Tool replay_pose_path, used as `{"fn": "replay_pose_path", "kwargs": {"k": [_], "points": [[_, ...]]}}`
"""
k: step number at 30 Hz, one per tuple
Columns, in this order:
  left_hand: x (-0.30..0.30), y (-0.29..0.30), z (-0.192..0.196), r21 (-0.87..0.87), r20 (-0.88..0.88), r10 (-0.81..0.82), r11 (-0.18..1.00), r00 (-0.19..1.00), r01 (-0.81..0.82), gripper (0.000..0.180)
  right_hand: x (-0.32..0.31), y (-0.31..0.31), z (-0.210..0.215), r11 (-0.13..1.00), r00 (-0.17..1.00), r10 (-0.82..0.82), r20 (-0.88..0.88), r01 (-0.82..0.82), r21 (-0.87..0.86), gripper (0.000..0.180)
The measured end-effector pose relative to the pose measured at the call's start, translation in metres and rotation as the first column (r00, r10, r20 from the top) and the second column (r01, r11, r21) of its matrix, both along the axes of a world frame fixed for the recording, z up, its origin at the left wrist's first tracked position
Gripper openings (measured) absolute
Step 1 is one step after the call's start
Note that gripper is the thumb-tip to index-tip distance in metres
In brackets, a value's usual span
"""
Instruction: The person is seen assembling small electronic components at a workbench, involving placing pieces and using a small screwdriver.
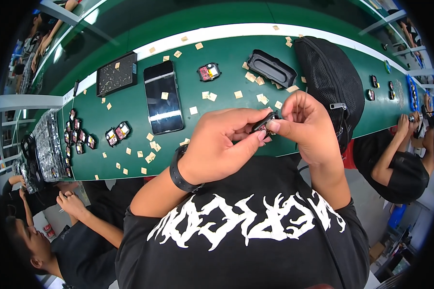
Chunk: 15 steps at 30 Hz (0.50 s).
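A small dark watch case [264,124] with a bit of red inside is held up over the near edge of the green table. Fingers and thumb of my left hand [222,140] close round its left side. My right hand [307,126] presses its thumb against the right side of the case, fingers curled above. Much of the case is hidden by my fingers. Ahead of my hands, an open watch case [209,72] with red, white and yellow parts lies on the table. Small beige square papers [238,94] are scattered about it.
A large phone [164,98] lies left of my hands. Beyond it are a black tray of tiny parts [117,74] and more watch cases [117,133]. A black oblong tray [272,69] and a black mesh bag [333,79] stand right. Co-workers sit on both sides.
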<state>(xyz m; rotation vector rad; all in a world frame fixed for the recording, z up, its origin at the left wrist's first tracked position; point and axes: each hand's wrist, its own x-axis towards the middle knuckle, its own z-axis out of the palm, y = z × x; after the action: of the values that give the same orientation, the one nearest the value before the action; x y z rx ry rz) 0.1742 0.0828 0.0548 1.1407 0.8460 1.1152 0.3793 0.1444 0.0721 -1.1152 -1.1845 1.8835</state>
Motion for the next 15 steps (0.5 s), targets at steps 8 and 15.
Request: {"fn": "replay_pose_path", "kwargs": {"k": [8,15], "points": [[-0.001,-0.005,0.01,-0.258,0.206,0.088,0.966,0.975,-0.032,0.041,0.0,-0.009,0.013,0.976,0.993,-0.083,0.085,0.063,0.209,0.013],[-0.007,-0.015,0.032,-0.192,0.094,0.098,0.978,0.991,-0.079,0.045,0.037,-0.022,0.027,0.397,0.902,-0.081,0.424,-0.361,0.844,0.037]]}}
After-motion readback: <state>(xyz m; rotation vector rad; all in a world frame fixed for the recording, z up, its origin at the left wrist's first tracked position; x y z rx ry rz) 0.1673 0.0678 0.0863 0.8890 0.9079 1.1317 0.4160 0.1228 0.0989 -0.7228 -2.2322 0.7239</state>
